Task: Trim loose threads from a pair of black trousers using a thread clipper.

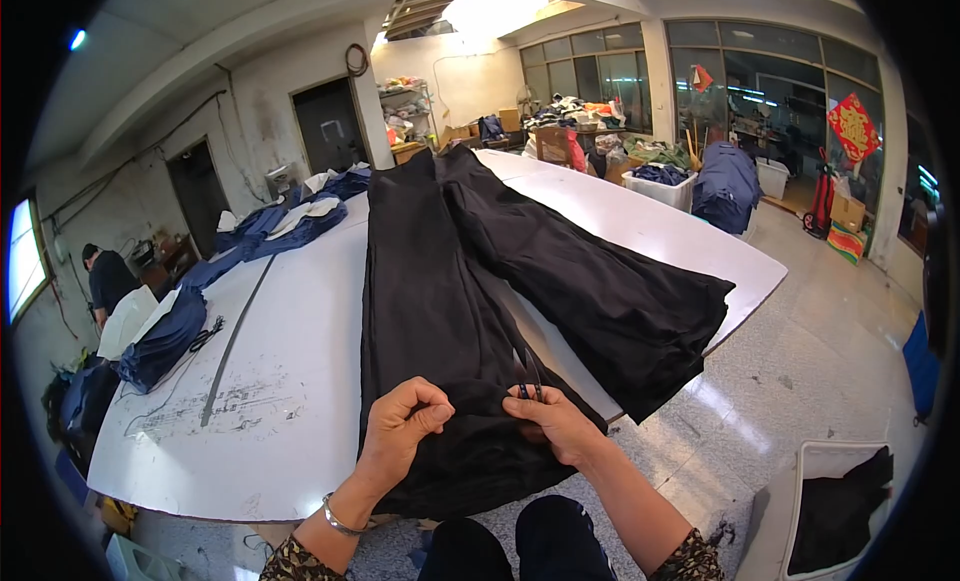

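Observation:
Black trousers [420, 281] lie spread over a white table, their two legs parted and the near leg end hanging past the table's front edge. My right hand [551, 420] grips small dark scissors [529, 378], blades pointing away from me, with its thumb and fingertips against the cloth. My left hand [409, 423] is closed, thumb pressed to the forefinger, at a raised fold of the same leg. Whether a thread is also between those fingers is too small to tell. The fingers under the cloth are partly hidden.
The white table [300, 326] carries stacked blue garment pieces [165, 341] and black-handled scissors [206, 333] on the left. A bin [799, 498] with dark cloth stands on the floor at right. Another person [112, 281] bends at far left. Cloth piles [574, 112] stand at the back.

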`<action>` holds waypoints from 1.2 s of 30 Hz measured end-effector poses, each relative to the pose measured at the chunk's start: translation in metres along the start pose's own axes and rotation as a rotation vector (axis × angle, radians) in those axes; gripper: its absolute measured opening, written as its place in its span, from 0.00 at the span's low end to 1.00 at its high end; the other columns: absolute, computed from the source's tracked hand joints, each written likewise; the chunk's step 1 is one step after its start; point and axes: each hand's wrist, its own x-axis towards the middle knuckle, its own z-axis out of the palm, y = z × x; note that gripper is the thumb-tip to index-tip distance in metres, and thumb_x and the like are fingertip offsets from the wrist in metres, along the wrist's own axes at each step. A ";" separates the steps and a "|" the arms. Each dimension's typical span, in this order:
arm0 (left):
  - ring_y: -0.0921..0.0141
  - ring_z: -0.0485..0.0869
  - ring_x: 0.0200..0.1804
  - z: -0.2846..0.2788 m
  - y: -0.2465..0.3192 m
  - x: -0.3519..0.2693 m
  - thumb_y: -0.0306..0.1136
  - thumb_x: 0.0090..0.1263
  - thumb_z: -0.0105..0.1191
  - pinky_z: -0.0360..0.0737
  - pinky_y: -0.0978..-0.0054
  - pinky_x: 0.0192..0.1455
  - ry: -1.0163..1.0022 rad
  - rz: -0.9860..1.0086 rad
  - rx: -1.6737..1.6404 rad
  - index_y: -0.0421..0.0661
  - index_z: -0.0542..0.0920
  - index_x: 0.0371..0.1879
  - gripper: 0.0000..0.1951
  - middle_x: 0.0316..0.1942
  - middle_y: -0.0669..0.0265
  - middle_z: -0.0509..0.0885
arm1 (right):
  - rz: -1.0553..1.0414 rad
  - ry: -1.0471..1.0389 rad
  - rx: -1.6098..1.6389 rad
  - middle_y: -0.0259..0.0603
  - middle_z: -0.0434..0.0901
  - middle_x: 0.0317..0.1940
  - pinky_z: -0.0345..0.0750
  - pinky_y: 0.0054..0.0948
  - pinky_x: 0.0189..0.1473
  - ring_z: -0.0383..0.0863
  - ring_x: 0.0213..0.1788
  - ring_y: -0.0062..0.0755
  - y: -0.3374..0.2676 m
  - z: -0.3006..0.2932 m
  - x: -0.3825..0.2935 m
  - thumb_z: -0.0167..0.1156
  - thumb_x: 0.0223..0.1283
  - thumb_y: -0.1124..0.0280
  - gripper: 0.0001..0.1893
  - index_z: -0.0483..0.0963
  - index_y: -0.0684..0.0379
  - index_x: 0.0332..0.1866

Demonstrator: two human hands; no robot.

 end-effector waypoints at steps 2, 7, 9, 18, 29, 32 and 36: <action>0.76 0.78 0.35 0.006 0.002 -0.003 0.26 0.71 0.58 0.75 0.80 0.43 0.037 -0.035 -0.154 0.42 0.79 0.32 0.04 0.31 0.68 0.80 | 0.003 -0.018 0.006 0.16 0.75 0.31 0.65 0.17 0.37 0.69 0.33 0.09 0.002 0.000 0.000 0.65 0.66 0.61 0.06 0.76 0.45 0.34; 0.67 0.82 0.40 0.030 0.018 -0.011 0.31 0.73 0.57 0.70 0.60 0.69 0.045 -0.023 -0.463 0.45 0.74 0.36 0.06 0.33 0.62 0.83 | -0.226 -0.063 0.089 0.21 0.73 0.29 0.65 0.15 0.34 0.70 0.28 0.12 0.015 0.001 -0.001 0.64 0.67 0.64 0.06 0.76 0.53 0.41; 0.65 0.83 0.40 0.032 0.018 -0.020 0.33 0.74 0.55 0.67 0.52 0.72 0.006 -0.067 -0.495 0.46 0.71 0.37 0.07 0.32 0.61 0.82 | -0.271 -0.072 0.091 0.22 0.72 0.28 0.66 0.17 0.34 0.71 0.28 0.14 0.017 -0.001 0.002 0.64 0.67 0.65 0.07 0.75 0.53 0.41; 0.77 0.70 0.25 0.041 0.034 -0.054 0.33 0.78 0.50 0.80 0.69 0.44 0.133 -0.091 -0.745 0.45 0.70 0.36 0.08 0.26 0.63 0.75 | -0.254 0.035 0.033 0.28 0.72 0.26 0.68 0.21 0.31 0.70 0.24 0.18 0.016 -0.002 0.008 0.60 0.68 0.68 0.07 0.73 0.59 0.39; 0.79 0.67 0.24 0.017 0.033 -0.035 0.34 0.74 0.57 0.65 0.82 0.27 0.152 0.107 0.288 0.42 0.74 0.32 0.11 0.25 0.69 0.72 | -0.246 0.022 -0.046 0.28 0.72 0.28 0.69 0.21 0.33 0.71 0.26 0.19 0.016 0.002 0.003 0.61 0.67 0.66 0.08 0.74 0.60 0.40; 0.77 0.72 0.26 0.031 0.050 -0.012 0.33 0.68 0.63 0.69 0.81 0.30 0.109 0.163 0.558 0.40 0.81 0.37 0.09 0.33 0.67 0.80 | -0.265 0.040 -0.039 0.25 0.72 0.24 0.69 0.19 0.31 0.72 0.26 0.16 0.015 0.001 0.002 0.63 0.66 0.65 0.07 0.74 0.54 0.40; 0.67 0.83 0.32 0.029 0.032 -0.003 0.34 0.65 0.65 0.77 0.71 0.35 -0.059 0.258 0.781 0.42 0.85 0.39 0.10 0.34 0.62 0.83 | -0.277 0.058 -0.090 0.24 0.72 0.24 0.68 0.19 0.32 0.71 0.26 0.16 0.014 0.003 0.002 0.62 0.67 0.65 0.07 0.74 0.55 0.39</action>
